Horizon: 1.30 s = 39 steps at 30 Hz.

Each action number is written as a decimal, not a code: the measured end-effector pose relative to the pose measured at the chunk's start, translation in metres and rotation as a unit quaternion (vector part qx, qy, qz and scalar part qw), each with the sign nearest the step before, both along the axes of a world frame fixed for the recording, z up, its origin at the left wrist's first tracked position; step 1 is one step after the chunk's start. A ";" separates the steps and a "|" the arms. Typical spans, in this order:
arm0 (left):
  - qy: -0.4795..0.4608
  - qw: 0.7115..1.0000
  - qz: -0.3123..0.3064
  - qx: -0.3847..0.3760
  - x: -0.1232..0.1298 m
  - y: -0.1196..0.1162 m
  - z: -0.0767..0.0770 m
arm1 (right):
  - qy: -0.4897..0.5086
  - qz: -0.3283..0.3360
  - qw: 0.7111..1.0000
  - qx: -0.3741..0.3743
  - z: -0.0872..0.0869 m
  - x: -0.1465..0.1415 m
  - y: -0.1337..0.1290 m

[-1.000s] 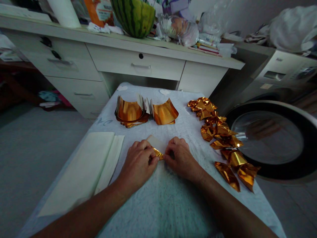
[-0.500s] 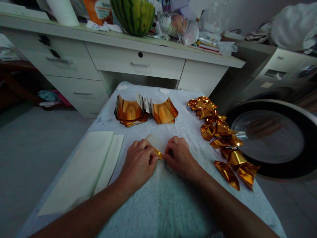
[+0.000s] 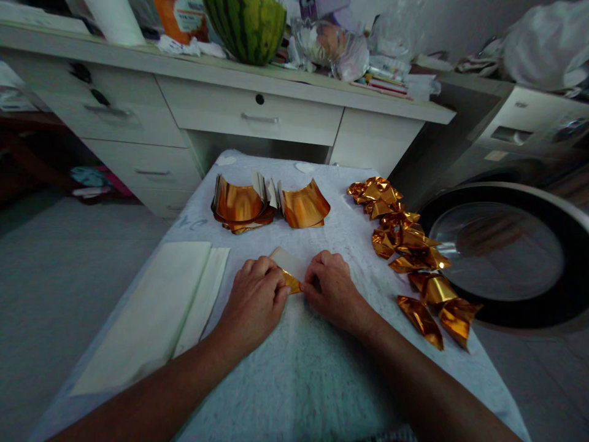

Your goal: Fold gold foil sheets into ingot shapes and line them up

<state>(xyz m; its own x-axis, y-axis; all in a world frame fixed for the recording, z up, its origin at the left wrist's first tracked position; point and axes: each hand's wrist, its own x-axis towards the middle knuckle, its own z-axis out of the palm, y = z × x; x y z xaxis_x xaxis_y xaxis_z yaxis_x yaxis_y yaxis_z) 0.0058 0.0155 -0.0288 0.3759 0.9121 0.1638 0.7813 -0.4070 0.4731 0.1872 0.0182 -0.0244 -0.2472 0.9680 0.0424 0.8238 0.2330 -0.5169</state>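
Note:
A sheet of gold foil paper (image 3: 292, 263), pale side up, lies on the cloth with its near edge turned over to show gold. My left hand (image 3: 258, 293) is closed on its left side, thumb by the gold fold. At the fold's right end my right hand (image 3: 332, 287) pinches the paper, fingers curled. Part of the sheet is hidden under both hands. Beyond them stand two curved stacks of gold foil sheets (image 3: 239, 202). Several folded gold foil pieces (image 3: 405, 236) lie in a line along the right side.
Folded cream paper (image 3: 142, 313) lies on the left of the cloth-covered table (image 3: 294, 393). Behind it is a white drawer desk (image 3: 285, 123) bearing a watermelon (image 3: 248, 31). A washing machine's open round door (image 3: 497, 252) stands close to the table's right edge.
My left thumb has shifted left and back from the fold, baring more of the gold strip. My right hand stays almost in place on the paper.

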 end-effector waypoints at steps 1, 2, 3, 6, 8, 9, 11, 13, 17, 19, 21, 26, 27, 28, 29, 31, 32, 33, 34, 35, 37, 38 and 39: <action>-0.005 1.000 -0.001 -0.004 -0.001 0.000 0.000 | 0.001 0.000 1.000 0.001 0.000 0.000 0.000; -0.012 1.000 -0.003 -0.008 -0.001 0.000 0.001 | 0.002 0.000 1.000 0.002 0.000 0.000 0.000; -0.022 1.000 -0.007 -0.012 -0.002 0.000 0.001 | 0.001 0.000 1.000 0.001 0.000 0.000 0.000; -0.046 0.998 -0.032 -0.007 -0.004 0.001 -0.001 | -0.007 -0.004 1.000 -0.003 0.002 0.000 -0.001; -0.050 0.998 -0.049 0.003 -0.004 0.002 -0.002 | -0.018 -0.013 1.000 0.003 0.003 0.000 -0.002; -0.050 0.997 -0.053 0.005 -0.005 0.002 -0.003 | -0.023 -0.015 1.000 0.008 0.003 -0.001 -0.003; -0.050 0.997 -0.057 0.004 -0.006 0.003 -0.005 | -0.031 -0.016 0.999 0.022 0.004 -0.001 -0.004; -0.051 0.997 -0.056 -0.004 -0.006 0.004 -0.005 | -0.037 -0.012 0.999 0.034 0.004 -0.001 -0.005; -0.052 0.997 -0.049 -0.019 -0.007 0.006 -0.005 | -0.052 -0.011 0.998 0.046 0.003 -0.004 -0.005; -0.055 0.997 -0.049 -0.022 -0.007 0.006 -0.005 | -0.061 -0.014 0.997 0.051 0.001 -0.005 -0.005; -0.058 0.997 -0.051 -0.024 -0.007 0.007 -0.006 | -0.069 -0.019 0.996 0.056 0.000 -0.007 -0.005; -0.056 0.996 -0.063 -0.032 -0.009 0.009 -0.006 | -0.074 -0.028 0.995 0.053 -0.001 -0.009 -0.004; -0.057 0.996 -0.063 -0.033 -0.009 0.009 -0.006 | -0.071 -0.027 0.996 0.051 -0.001 -0.009 -0.004; -0.058 0.996 -0.063 -0.033 -0.009 0.009 -0.005 | -0.067 -0.026 0.996 0.047 0.000 -0.008 -0.004; -0.059 0.996 -0.063 -0.033 -0.010 0.009 -0.005 | -0.063 -0.024 0.997 0.042 0.002 -0.007 -0.004; -0.062 0.995 -0.064 -0.033 -0.010 0.009 -0.005 | -0.057 -0.023 0.998 0.030 0.004 -0.003 -0.003; -0.063 0.995 -0.065 -0.033 -0.010 0.010 -0.006 | -0.056 -0.025 0.998 0.026 0.004 -0.001 -0.003; -0.062 0.995 -0.065 -0.034 -0.010 0.010 -0.006 | -0.056 -0.027 0.998 0.022 0.005 0.001 -0.003; -0.061 0.995 -0.065 -0.036 -0.010 0.010 -0.006 | -0.055 -0.027 0.998 0.022 0.005 0.003 -0.002; -0.060 0.995 -0.064 -0.036 -0.010 0.010 -0.006 | -0.054 -0.026 0.998 0.021 0.004 0.005 -0.002; -0.060 0.996 -0.062 -0.038 -0.010 0.011 -0.007 | -0.050 -0.019 0.998 0.021 0.004 0.009 -0.001; -0.061 0.995 -0.062 -0.038 -0.010 0.011 -0.007 | -0.047 -0.014 0.999 0.020 0.003 0.010 -0.001; -0.063 0.995 -0.061 -0.037 -0.010 0.011 -0.007 | -0.045 -0.009 0.999 0.018 0.003 0.012 -0.001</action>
<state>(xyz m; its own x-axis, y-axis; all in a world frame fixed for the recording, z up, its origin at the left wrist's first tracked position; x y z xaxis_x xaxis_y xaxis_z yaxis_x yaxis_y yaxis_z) -0.0044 0.0266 -0.0360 0.4662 0.8719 0.1500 0.6608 -0.4560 0.5961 0.1988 0.0174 -0.0214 -0.2338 0.9707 0.0557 0.8710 0.2346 -0.4316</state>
